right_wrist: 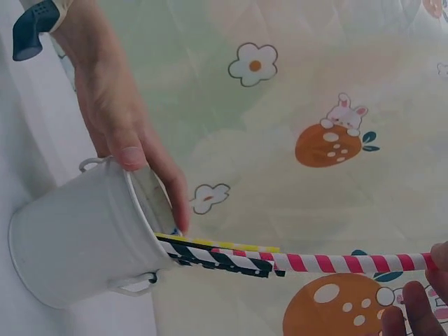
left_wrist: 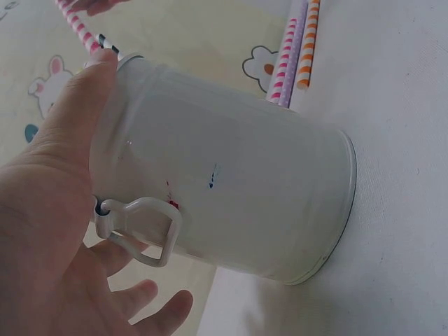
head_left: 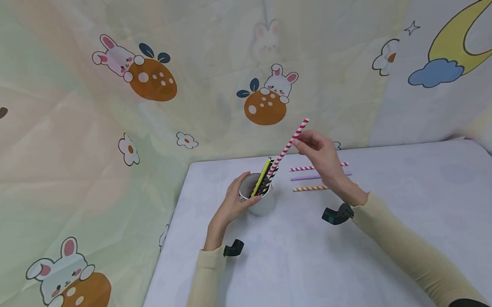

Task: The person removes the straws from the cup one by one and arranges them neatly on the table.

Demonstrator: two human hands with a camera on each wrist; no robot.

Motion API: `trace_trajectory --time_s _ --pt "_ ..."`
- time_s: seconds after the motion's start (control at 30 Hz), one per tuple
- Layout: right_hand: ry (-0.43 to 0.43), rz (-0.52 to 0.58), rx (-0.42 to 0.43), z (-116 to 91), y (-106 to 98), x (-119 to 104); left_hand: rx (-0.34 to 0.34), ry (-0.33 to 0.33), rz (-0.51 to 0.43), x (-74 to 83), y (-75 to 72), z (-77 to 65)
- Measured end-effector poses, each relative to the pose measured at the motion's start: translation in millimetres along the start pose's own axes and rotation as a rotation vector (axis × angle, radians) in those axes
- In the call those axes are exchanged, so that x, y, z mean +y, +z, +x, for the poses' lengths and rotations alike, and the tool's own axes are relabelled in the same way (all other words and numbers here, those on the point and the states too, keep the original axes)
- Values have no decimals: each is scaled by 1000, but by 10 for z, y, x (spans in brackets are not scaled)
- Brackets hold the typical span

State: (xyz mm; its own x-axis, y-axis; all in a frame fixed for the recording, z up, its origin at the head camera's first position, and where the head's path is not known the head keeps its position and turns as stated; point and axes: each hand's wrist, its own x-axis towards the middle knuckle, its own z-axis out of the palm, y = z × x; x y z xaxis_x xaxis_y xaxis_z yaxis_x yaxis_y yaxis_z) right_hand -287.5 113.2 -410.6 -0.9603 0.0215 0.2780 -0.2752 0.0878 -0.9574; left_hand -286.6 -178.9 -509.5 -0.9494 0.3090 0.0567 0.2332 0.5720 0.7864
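A small white metal bucket (head_left: 262, 209) with side handles (left_wrist: 171, 241) stands on the table. My left hand (head_left: 233, 199) grips its upper rim, thumb and fingers on either side. Between thumb and fingers, my right hand (head_left: 318, 155) pinches a pink-and-white striped paper straw (head_left: 289, 145) near its top end. This straw slants, its lower end at the bucket's mouth, beside a yellow straw (head_left: 261, 177) and dark-patterned straws (right_wrist: 224, 259) leaning inside. Their lower ends are hidden by the bucket wall.
Right of the bucket, a pink-striped straw (head_left: 300, 168), a purple straw (head_left: 305, 178) and an orange-striped straw (head_left: 308, 188) lie side by side on the white table (head_left: 302, 262), partly under my right hand. A printed cloth (head_left: 209, 81) hangs behind and to the left.
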Motion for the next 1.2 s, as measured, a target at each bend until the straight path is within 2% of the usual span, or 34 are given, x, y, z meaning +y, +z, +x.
trace_trajectory --time_s 0.43,0.8,1.03,1.2 --pt "-89 66 -6 9 -143 -133 8 -4 -8 18 5 -14" --pt "-128 96 -6 -19 -293 -250 3 5 -2 14 -8 -16" --pt "-134 26 -7 -48 -386 -282 2 0 7 16 -5 -16" --pt "-137 -64 -54 -81 -447 -274 3 5 -2 20 -3 -11"
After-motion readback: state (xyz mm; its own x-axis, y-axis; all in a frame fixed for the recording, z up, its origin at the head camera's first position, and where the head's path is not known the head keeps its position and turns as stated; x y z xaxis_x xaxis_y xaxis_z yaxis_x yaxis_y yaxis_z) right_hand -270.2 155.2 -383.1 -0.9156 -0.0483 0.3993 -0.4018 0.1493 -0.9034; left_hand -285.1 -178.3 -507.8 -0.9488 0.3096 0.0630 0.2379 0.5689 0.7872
